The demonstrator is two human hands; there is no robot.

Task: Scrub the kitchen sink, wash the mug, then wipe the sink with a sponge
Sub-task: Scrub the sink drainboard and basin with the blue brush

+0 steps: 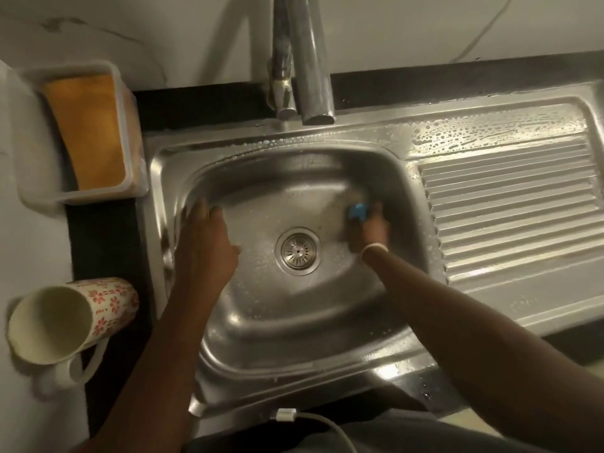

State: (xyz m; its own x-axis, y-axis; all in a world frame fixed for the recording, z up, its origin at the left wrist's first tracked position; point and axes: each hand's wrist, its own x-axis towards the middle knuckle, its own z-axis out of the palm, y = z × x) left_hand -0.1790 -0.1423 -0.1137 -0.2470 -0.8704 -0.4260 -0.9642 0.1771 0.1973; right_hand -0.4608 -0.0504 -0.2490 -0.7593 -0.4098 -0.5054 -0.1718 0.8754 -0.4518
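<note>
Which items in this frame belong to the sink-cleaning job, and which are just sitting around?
In use or needed:
stainless steel sink basin
blue scrubber in right hand
floral white mug
orange sponge
chrome tap

Bystanders:
white plastic tub
white cable

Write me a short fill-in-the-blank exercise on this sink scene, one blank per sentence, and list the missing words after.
1. The right hand presses a scrubber of the colour ____ against the sink basin.
2. The floral mug lies on its ____ on the counter, left of the sink.
3. The plastic tub beside the tap holds an ____ cloth.
4. The left hand holds ____ and rests open in the basin.

Missing words: blue; side; orange; nothing
</note>
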